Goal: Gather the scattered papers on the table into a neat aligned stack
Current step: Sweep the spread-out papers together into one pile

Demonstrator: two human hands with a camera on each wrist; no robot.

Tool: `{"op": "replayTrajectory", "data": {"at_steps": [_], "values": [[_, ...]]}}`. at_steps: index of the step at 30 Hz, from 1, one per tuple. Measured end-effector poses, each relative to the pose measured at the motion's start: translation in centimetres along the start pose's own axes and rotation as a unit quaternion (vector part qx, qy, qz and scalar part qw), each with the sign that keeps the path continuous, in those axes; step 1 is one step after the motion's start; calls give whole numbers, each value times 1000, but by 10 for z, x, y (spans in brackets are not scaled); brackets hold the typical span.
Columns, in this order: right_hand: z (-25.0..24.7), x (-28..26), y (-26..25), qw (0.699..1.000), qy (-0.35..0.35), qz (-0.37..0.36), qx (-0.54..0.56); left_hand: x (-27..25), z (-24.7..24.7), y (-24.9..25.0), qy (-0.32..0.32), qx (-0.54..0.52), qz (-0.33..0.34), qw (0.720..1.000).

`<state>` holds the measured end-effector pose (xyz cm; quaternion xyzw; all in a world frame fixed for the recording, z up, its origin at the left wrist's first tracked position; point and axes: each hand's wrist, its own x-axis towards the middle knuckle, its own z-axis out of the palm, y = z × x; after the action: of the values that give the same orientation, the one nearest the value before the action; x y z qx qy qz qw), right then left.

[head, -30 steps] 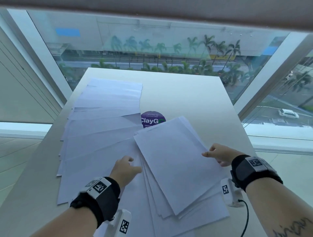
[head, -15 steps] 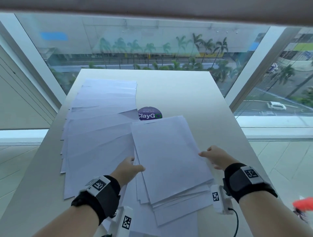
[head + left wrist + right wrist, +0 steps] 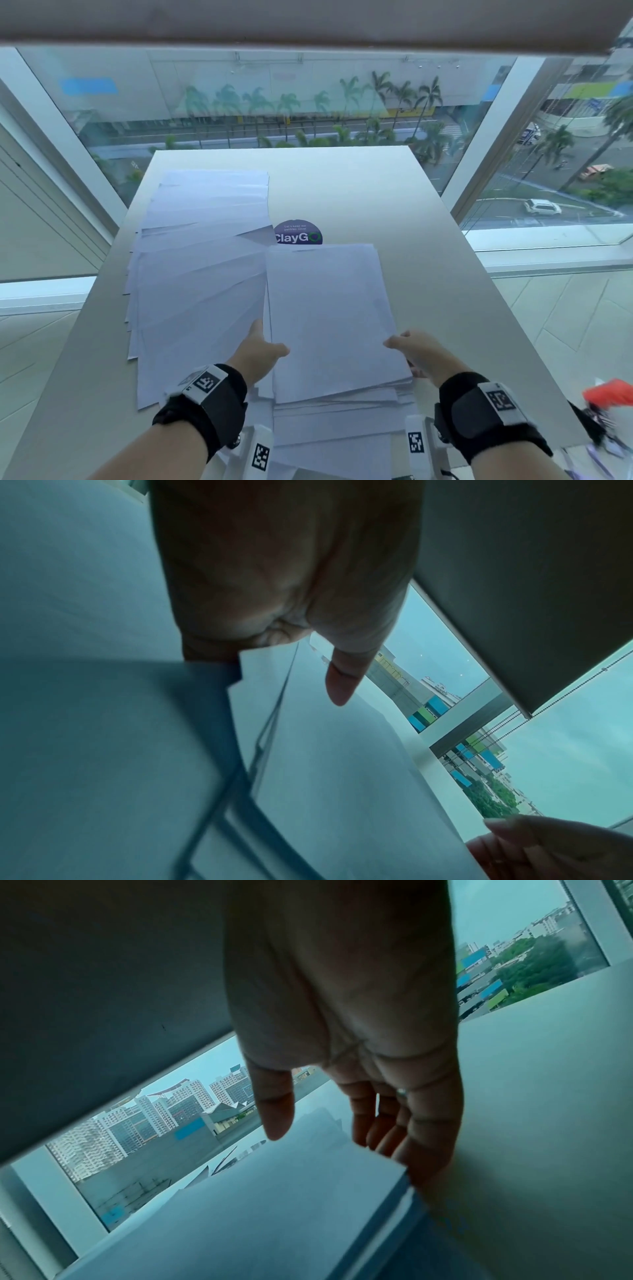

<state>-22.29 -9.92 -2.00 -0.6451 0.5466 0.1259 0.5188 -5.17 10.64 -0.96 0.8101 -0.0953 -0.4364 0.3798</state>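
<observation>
**Squaring the near pile, fan still to gather**

Both hands are on the near stack of sheets [image 3: 334,322]. Our left hand [image 3: 262,353] sits at its left edge with the thumb laid over the top sheet and the fingers tucked under — a pinch, as the left wrist view shows it. Our right hand [image 3: 416,353] meets the right edge with straight fingers pressed against the side of the pile and the thumb hovering above; it grips nothing.

Starting at the left of the white table [image 3: 404,219], the fanned row of papers [image 3: 198,260] runs overlapped from the far end toward us, not yet collected. Just right of it, the purple ClayGo sticker [image 3: 298,233] peeks out beyond the stack's far edge. The stack's upper sheets look roughly aligned, but lower ones jut out at the near end.

We judge the job under halfway: one pile nearly squared, the fan still to merge. No containers are visible.
</observation>
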Motion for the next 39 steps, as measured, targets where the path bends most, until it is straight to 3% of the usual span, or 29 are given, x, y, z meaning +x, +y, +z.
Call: {"op": "replayTrajectory", "data": {"at_steps": [2,6,8,18,23,29,33,39], "values": [[-1,-2,-1,999,-22,12,39,0,-1,0,0,0,-3,1000],[-11,3,-2,997,75,-11,-17,0,-2,1,1,-11,-12,1000],[-13,2,-2,995,91,-20,-25,0,-1,0,14,-18,-9,1000],[-18,16,4,999,12,-29,-10,3,3,-2,76,-23,-53,995],[-13,19,5,999,11,-36,16,11,-6,-9,71,6,-56,996],[-3,17,-2,996,92,-8,-2,27,-47,-13,77,54,-32,995],[10,10,-11,987,135,58,-61,36,-92,-10,75,98,-11,992],[44,4,-21,971,176,156,-43,75,-176,-7,83,206,18,975]]}}
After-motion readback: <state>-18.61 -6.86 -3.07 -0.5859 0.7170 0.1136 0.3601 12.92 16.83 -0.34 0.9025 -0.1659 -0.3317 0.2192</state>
